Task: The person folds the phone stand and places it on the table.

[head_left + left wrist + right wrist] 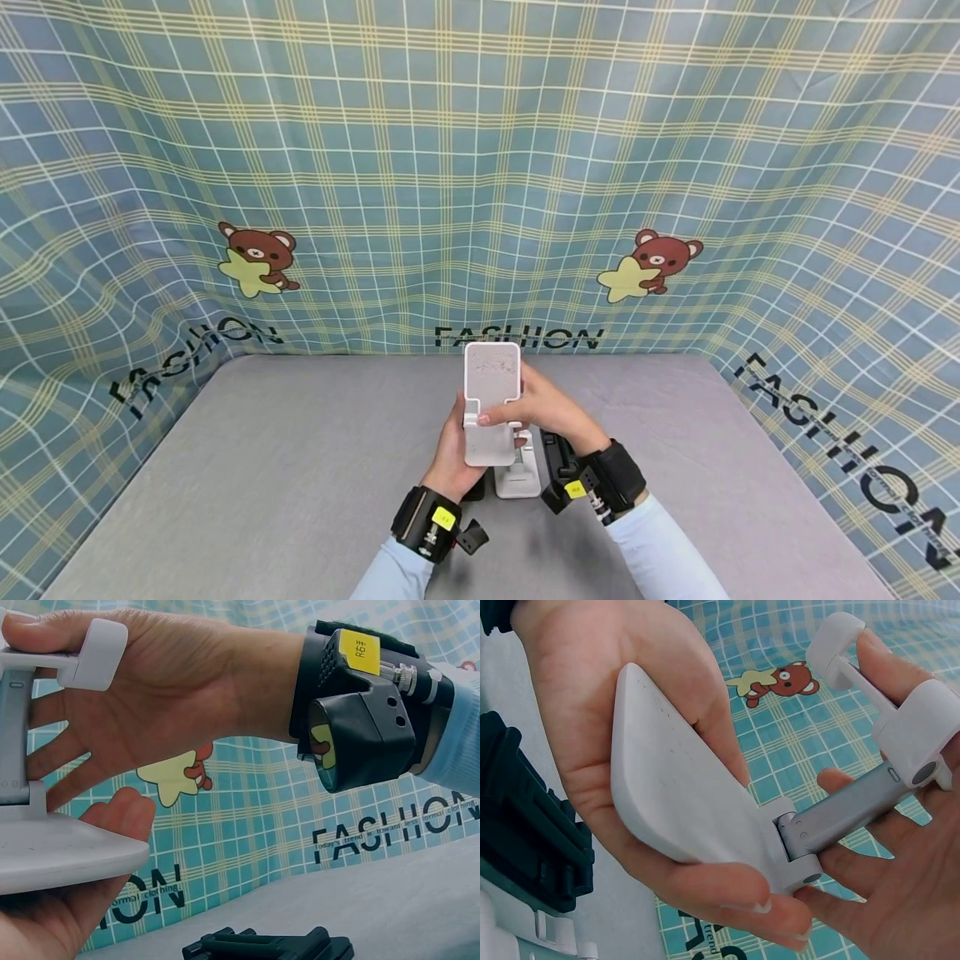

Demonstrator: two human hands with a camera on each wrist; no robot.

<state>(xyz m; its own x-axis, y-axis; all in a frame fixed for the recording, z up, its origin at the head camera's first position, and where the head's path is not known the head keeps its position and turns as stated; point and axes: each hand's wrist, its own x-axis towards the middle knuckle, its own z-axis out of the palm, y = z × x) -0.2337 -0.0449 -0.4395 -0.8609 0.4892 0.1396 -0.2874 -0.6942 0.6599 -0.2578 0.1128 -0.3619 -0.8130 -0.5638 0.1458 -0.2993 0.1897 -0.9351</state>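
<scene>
A white phone stand (491, 375) is held up in front of me by both hands. My left hand (451, 454) cradles its flat base (682, 780), fingers curled round the edge in the right wrist view. Between base and holder runs a grey metal arm (847, 814). My right hand (555, 408) grips the holder part, thumb (892, 671) laid across it near the white lips (97, 652). Its other fingers spread behind the grey arm in the left wrist view. The holder's back is partly hidden by the right hand.
On the grey table (300, 467), just below the hands, stands another white phone stand (519, 479). A black stand-like object (558, 475) lies beside it, under the right wrist. Another dark object (476, 490) is partly hidden behind the left wrist. A checked curtain (480, 183) encloses the table.
</scene>
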